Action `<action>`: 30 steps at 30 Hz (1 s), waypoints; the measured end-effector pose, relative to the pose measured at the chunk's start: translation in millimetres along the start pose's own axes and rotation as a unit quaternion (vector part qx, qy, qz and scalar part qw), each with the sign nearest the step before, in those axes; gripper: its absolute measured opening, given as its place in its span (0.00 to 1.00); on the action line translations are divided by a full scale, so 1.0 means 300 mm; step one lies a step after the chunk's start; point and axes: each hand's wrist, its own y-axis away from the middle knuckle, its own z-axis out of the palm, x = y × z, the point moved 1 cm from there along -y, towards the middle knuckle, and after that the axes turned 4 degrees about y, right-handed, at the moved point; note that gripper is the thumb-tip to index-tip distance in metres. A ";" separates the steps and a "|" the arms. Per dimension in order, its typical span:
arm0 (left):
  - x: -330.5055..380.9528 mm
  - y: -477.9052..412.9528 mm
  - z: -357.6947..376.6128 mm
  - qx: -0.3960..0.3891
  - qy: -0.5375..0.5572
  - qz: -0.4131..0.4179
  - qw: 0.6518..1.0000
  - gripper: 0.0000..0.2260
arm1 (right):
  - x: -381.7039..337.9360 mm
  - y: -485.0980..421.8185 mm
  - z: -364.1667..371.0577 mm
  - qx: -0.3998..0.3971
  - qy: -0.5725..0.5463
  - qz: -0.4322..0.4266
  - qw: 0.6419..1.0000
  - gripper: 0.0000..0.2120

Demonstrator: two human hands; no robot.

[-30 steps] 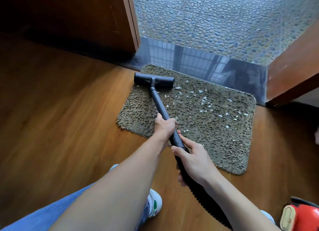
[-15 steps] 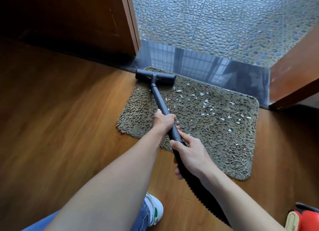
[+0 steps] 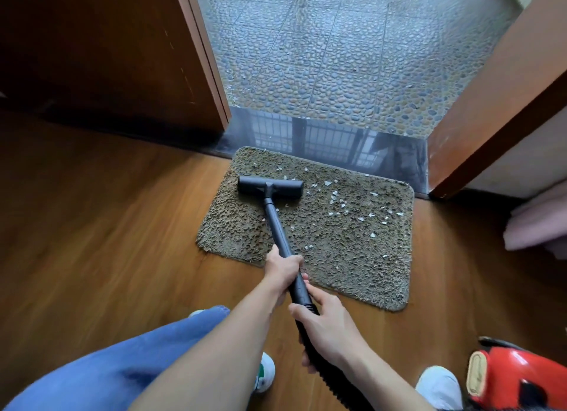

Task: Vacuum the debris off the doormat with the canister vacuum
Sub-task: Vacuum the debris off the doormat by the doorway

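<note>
On the red canister vacuum (image 3: 518, 380), low at the right edge of view, a beige patch like a label, too blurred to read. Grips the black wand (image 3: 276, 223) with the left hand (image 3: 283, 268), forearm stretched forward from the lower left, fingers wrapped round the tube just above the near edge of the doormat (image 3: 337, 263). Holds the same wand lower down with the right hand (image 3: 329, 331), back of the hand up, fingers and thumb curled round the thick collar where the ribbed black hose (image 3: 333, 380) joins, just behind the left hand and almost touching it. From there up and a little left along the slanting wand to the T-shaped floor head (image 3: 270, 188), flat on the pile in the far left part of the mat. To the right of the head and across the mat's middle and far right, small white flakes of debris (image 3: 334, 200); a few more beyond the head near the far edge. Under the shaggy olive-brown mat, the wooden floor (image 3: 107, 241); against its far edge, a dark glossy threshold (image 3: 322, 137), with pebble-patterned tiles (image 3: 337, 57) past it and a brown wooden panel (image 3: 92, 57) at left. Below the arms, a blue-jeaned leg (image 3: 107, 370) and two white shoes (image 3: 438, 386).
</note>
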 end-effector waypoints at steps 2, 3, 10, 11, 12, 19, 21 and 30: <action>-0.043 0.078 0.018 -0.009 -0.001 -0.002 1.000 0.17 | 0.030 0.084 -0.005 0.005 0.002 0.006 1.000 0.13; -0.067 0.119 0.026 -0.012 -0.006 -0.004 1.000 0.14 | 0.048 0.128 -0.006 0.007 -0.001 0.011 1.000 0.14; -0.227 0.346 0.094 -0.050 -0.031 -0.014 0.998 0.10 | 0.209 0.380 -0.039 0.016 -0.016 0.036 0.999 0.17; -0.248 0.369 0.111 -0.061 -0.031 -0.016 0.998 0.11 | 0.239 0.402 -0.045 0.019 -0.012 0.046 0.999 0.16; -0.271 0.391 0.129 -0.075 -0.032 -0.014 0.997 0.13 | 0.267 0.426 -0.051 0.025 -0.010 0.057 0.998 0.16; -0.409 0.562 0.272 -0.159 -0.066 0.004 0.985 0.18 | 0.464 0.563 -0.066 0.073 -0.003 0.126 0.989 0.14; -0.436 0.585 0.315 -0.167 -0.078 0.001 0.983 0.19 | 0.494 0.572 -0.073 0.094 0.002 0.132 0.987 0.20; -0.468 0.556 0.375 -0.152 -0.133 -0.036 0.979 0.36 | 0.582 0.528 -0.105 0.117 -0.062 0.140 0.981 0.25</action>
